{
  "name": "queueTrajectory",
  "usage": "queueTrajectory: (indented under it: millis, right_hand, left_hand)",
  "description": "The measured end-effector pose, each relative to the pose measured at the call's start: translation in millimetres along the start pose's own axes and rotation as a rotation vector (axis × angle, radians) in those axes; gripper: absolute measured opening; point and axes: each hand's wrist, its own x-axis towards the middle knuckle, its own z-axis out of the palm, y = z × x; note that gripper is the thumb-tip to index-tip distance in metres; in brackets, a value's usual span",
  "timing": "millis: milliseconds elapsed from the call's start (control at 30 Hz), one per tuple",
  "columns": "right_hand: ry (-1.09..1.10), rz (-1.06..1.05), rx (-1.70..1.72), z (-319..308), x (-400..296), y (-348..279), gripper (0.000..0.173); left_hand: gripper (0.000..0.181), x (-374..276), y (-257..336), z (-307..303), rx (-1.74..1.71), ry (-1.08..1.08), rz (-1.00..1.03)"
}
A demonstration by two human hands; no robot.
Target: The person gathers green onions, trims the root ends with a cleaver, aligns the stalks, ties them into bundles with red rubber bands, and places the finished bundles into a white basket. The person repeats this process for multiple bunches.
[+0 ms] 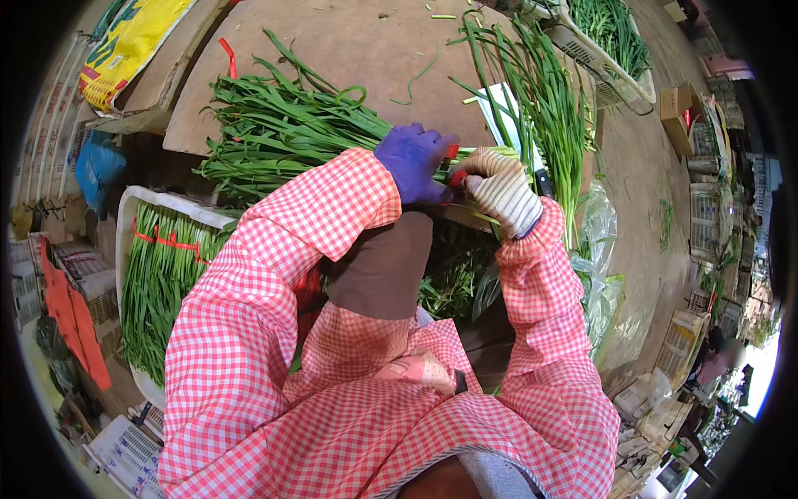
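Note:
A thick bundle of garlic chives (293,131) lies across the board, leaves to the left and pale stems to the right. My left hand (413,161), in a purple glove, clasps its stems. Red tape (458,178) shows at the stems, pinched in the fingers of my right hand (499,187), which wears a striped knit glove. How far the tape goes around the bundle is hidden by my hands. To the right, loose garlic chives (548,118) partly cover a knife with a broad blade (499,112) and a black handle (543,183).
A white crate (126,249) at my left holds chives tied with red bands. Another crate (598,75) of greens stands at the upper right. Clear plastic bags (601,231) lie beside the wooden board (349,43). A red strip (229,57) lies near the leaf tips.

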Motion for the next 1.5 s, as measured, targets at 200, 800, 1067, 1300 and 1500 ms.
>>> queueTrajectory:
  millis: [200,800,1067,1300,1500]
  right_hand:
    - [0.052,0.011,-0.392,-6.6,19.5,-2.2,0.028]
    - [0.092,-0.292,-0.121,5.9,1.2,9.3,0.010]
    - [-0.308,0.203,0.104,-28.4,16.7,-15.0,0.020]
    - [-0.227,0.095,-0.057,-37.3,48.0,-8.9,0.031]
    - [-0.285,0.182,-0.147,-29.8,47.1,-15.5,0.029]
  left_hand:
    - [0.073,-1.0,-2.3,3.3,-0.016,0.046,0.013]
    - [0.063,-3.4,-11.9,6.5,-0.072,0.022,0.084]
    - [0.062,-6.6,-5.8,6.1,0.027,0.057,0.117]
    - [0.061,-4.5,-6.4,5.4,0.048,0.039,0.140]
    - [0.059,-2.2,-6.5,5.3,0.064,-0.015,0.117]
